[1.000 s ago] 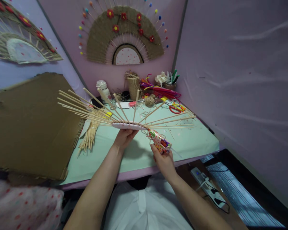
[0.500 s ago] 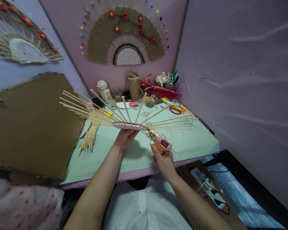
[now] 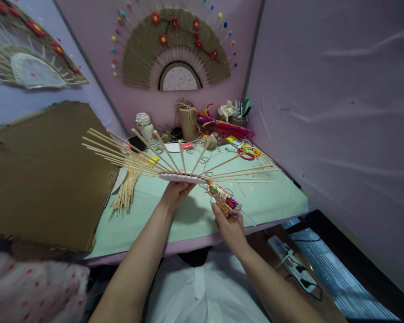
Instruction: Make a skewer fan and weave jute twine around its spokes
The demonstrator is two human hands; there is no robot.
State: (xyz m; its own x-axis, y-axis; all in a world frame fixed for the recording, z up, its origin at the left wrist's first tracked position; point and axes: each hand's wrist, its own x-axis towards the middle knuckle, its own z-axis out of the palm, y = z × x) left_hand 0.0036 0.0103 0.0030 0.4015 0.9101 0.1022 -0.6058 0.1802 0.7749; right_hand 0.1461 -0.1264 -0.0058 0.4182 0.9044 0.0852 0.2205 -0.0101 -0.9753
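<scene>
My left hand (image 3: 177, 194) grips a fan frame from below, by its white spotted base (image 3: 182, 178). Thin wooden sticks (image 3: 168, 152) spread out from that base to the left, away from me and to the right. My right hand (image 3: 229, 220) is closed round a glue gun (image 3: 224, 198) with a colourful flowered pattern. The gun's nozzle meets or nearly meets the right end of the base; whether it touches I cannot tell. A clear glue stick (image 3: 248, 217) pokes out of its rear.
A bundle of loose sticks (image 3: 125, 188) lies left, beside a large cardboard sheet (image 3: 47, 179). At the back stand a white jar (image 3: 145, 127), a twine spool (image 3: 188, 122), a twine ball (image 3: 211, 142) and scissors (image 3: 247, 153). A finished fan (image 3: 175, 49) hangs on the wall.
The fan frame has tilted slightly, its far and right stick tips shifting a little right and down. Both hands keep their grip in nearly the same place.
</scene>
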